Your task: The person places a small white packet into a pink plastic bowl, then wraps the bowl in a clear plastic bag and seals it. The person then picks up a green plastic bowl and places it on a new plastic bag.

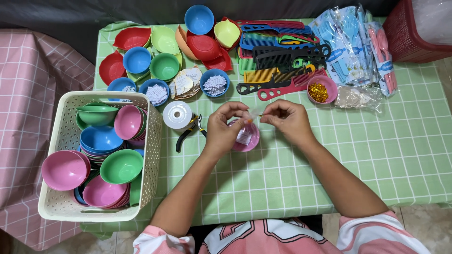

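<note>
A table point(376, 155) under a green checked cloth fills most of the view; a second surface under a pink checked cloth point(28, 94) lies to the left, and pale floor tiles show at the bottom right.

Both hands meet over the middle of the table. The left hand point(225, 128) and right hand point(288, 118) each pinch, fingertips closed, a small clear wrapper with a thin gold tie point(254, 115) between them. Just below, a pink bowl point(246, 137) with a slip of paper inside sits on the cloth, partly hidden by the left hand.

Left of the hands lie a white tape roll point(177, 115) and black-handled pliers point(189, 131). A cream basket point(61, 207) at the left edge holds stacked pink, blue and green bowls. More bowls point(165, 66), some with paper slips, crowd the far side, next to a heap of coloured combs point(278, 56), a pink bowl of gold ties point(321, 89), and packs of plastic spoons point(353, 47). A red crate point(405, 42) stands at the top right corner.
</note>
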